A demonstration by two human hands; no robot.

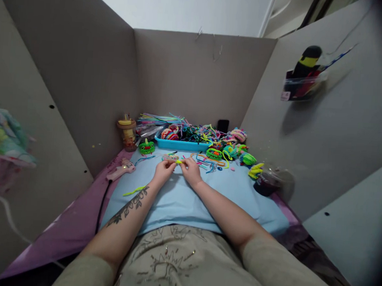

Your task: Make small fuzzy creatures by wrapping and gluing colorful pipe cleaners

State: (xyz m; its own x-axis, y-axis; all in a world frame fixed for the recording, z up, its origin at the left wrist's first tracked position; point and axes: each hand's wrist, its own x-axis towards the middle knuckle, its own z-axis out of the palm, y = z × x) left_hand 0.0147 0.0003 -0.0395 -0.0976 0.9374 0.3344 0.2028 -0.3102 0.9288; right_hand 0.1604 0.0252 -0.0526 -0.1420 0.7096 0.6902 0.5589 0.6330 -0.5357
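Observation:
Both hands meet over the middle of the light blue cloth point(180, 211). Between their fingertips is a small bright yellow piece of pipe cleaner point(178, 161), pinched from either side. My left hand point(165, 169) is closed on its left end, and my right hand point(191, 169) is closed on its right end. Just beyond the fingers lie loose pipe cleaner pieces point(209, 165) in blue, orange and pink. A yellow-green pipe cleaner strip point(134, 191) rests on the cloth by my left forearm.
A blue tray point(182, 145) heaped with coloured pipe cleaners stands at the back, a green fuzzy figure point(146, 147) beside it. At left are a pink glue gun point(122, 170) with a black cord and a lidded cup point(127, 132). A dark container point(268, 182) stands right; grey partitions surround the table.

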